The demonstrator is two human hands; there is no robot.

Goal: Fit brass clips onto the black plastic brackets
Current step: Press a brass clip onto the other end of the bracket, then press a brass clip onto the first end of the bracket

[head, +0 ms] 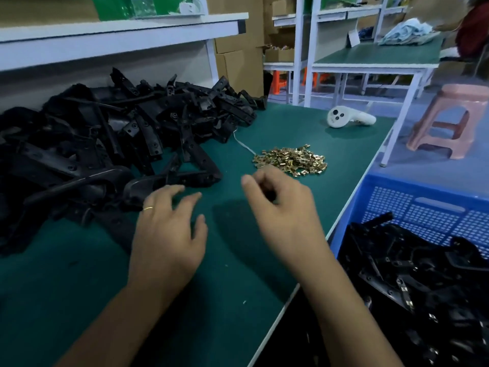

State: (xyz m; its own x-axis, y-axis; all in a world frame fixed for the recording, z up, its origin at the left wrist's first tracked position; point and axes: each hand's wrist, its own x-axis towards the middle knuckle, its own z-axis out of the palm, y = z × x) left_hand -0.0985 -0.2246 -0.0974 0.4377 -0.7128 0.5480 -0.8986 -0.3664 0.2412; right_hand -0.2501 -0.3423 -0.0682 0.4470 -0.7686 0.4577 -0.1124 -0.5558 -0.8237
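Observation:
A big heap of black plastic brackets (111,139) covers the left and back of the green table (79,300). A small pile of brass clips (292,160) lies to the right of the heap. My left hand (169,234) hovers over the table with its fingers spread, fingertips close to the nearest bracket (182,178) and holding nothing. My right hand (280,207) sits just in front of the clip pile with its fingers curled inward; whether it holds a clip is hidden by motion blur.
A blue perforated crate (423,207) holding black brackets with clips stands off the table's right edge. A white handheld controller (349,119) lies at the far right of the table. A pink stool (449,120) and other benches stand beyond.

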